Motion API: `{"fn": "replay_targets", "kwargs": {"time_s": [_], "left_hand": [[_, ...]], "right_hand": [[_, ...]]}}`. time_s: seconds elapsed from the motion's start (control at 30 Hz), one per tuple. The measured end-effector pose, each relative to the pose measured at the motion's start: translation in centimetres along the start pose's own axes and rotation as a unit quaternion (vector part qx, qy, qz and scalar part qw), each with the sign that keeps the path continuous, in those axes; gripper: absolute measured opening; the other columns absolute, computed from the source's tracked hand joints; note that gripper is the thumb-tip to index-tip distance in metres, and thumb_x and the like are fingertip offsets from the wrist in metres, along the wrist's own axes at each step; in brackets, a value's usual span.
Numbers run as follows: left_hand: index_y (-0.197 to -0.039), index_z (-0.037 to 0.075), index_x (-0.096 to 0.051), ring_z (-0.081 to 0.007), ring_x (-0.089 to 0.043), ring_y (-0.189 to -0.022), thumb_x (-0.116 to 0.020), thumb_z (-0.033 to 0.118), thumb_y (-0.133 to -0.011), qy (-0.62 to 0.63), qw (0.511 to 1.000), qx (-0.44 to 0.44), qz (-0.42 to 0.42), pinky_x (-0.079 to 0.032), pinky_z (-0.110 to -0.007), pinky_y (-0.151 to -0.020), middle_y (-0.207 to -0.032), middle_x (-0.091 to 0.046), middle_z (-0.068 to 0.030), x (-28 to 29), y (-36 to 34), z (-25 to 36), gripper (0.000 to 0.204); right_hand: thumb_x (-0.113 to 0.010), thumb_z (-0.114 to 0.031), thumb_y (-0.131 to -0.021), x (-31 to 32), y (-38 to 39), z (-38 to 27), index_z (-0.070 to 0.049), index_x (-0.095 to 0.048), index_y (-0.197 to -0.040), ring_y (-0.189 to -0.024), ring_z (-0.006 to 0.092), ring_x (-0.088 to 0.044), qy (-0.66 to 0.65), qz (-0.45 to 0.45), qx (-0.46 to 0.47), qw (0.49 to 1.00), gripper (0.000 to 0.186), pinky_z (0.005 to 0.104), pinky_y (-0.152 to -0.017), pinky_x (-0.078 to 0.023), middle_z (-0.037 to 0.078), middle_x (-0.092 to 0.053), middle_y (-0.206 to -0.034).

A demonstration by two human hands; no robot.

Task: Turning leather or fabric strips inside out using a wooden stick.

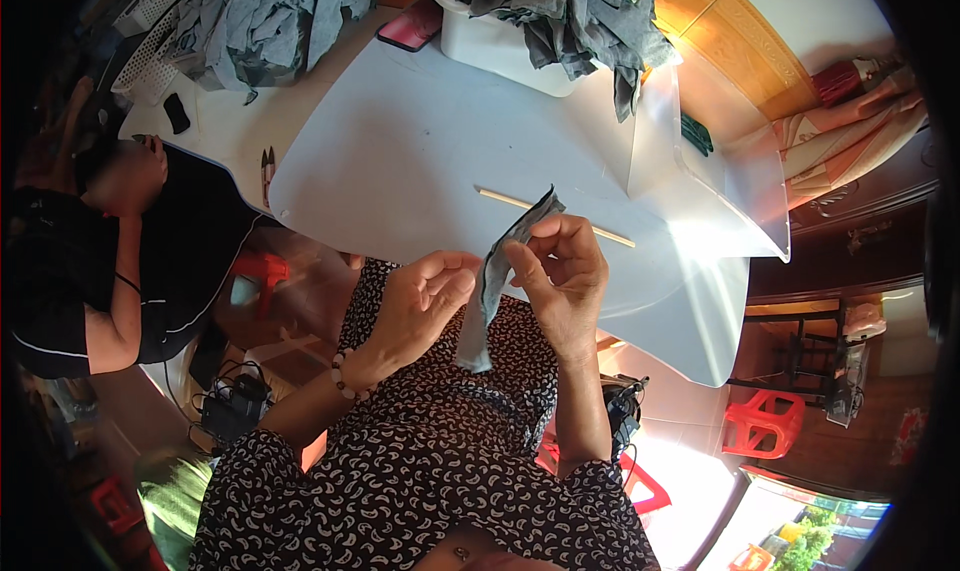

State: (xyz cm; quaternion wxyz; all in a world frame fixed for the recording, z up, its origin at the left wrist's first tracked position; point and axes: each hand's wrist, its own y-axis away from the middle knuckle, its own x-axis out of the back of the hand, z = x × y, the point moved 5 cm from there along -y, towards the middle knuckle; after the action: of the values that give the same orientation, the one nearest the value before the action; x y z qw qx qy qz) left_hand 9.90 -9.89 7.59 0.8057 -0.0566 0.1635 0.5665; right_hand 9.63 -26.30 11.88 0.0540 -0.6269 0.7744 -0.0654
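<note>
A narrow grey fabric strip (487, 306) with a darker edge hangs over my lap, just off the table's near edge. My right hand (572, 286) pinches it near its upper end between thumb and fingers. Beside it, my left hand (425, 306) has its fingers stretched toward the strip's left edge, apart from one another; whether the fingertips touch the cloth I cannot tell. The strip's lower end dangles free between the hands. Behind the strip, a thin wooden stick (610, 237) lies on the white table (400, 161).
A white tub (490, 46) heaped with grey cloth pieces (560, 11) stands at the far side, beside a phone (410, 26). A clear sheet (720, 191) rises at right. Another person (130, 271) sits at left near a second grey cloth heap (270, 31). Red stools (763, 423) stand around.
</note>
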Motion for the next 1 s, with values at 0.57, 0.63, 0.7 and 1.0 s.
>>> {"fn": "replay_targets", "kwargs": {"time_s": [0.57,0.63,0.7,1.0], "left_hand": [[-0.109,-0.008,-0.064,-0.0025,-0.059,-0.072,-0.058,0.006,-0.098,-0.05,0.993,-0.109,-0.012,-0.048,-0.018,-0.059,-0.082,-0.068,-0.0033,-0.9,-0.2,-0.6,0.018],[-0.109,-0.007,-0.066,-0.0028,-0.058,-0.069,-0.061,0.005,-0.096,-0.106,0.981,-0.164,0.014,-0.049,-0.019,-0.058,-0.08,-0.069,-0.0049,-1.2,0.0,0.4,0.018],[-0.108,-0.006,-0.067,-0.0036,-0.059,-0.068,-0.063,0.004,-0.094,-0.159,0.97,-0.182,0.01,-0.05,-0.02,-0.059,-0.08,-0.07,-0.0062,-1.2,0.0,0.7,0.017],[-0.105,-0.007,-0.067,-0.0078,-0.063,-0.069,-0.065,0.0,-0.091,-0.201,0.96,-0.197,0.007,-0.052,-0.021,-0.06,-0.083,-0.071,-0.0096,-0.9,0.3,0.3,0.015]], "right_hand": [[-0.069,-0.011,-0.091,2.0,1.9,0.9,0.0,-0.061,-0.095,-0.073,0.0115,-0.06,0.044,0.057,0.082,0.994,0.014,0.0258,-0.068,-0.051,0.005,-0.062,-0.089],[-0.071,-0.011,-0.089,1.1,2.7,0.9,0.0,-0.063,-0.09,-0.069,0.0115,-0.059,0.09,-0.009,0.035,0.995,0.013,0.0245,-0.064,-0.049,0.006,-0.062,-0.087],[-0.072,-0.009,-0.087,0.5,3.1,0.9,0.0,-0.063,-0.086,-0.068,0.0107,-0.059,0.094,-0.01,0.039,0.995,0.013,0.0236,-0.062,-0.047,0.005,-0.062,-0.085],[-0.062,-0.008,-0.094,-0.2,3.9,3.0,0.0,-0.059,-0.089,-0.071,0.0067,-0.054,-0.02,-0.064,-0.053,0.996,0.01,0.0217,-0.065,-0.045,0.002,-0.057,-0.081]]}}
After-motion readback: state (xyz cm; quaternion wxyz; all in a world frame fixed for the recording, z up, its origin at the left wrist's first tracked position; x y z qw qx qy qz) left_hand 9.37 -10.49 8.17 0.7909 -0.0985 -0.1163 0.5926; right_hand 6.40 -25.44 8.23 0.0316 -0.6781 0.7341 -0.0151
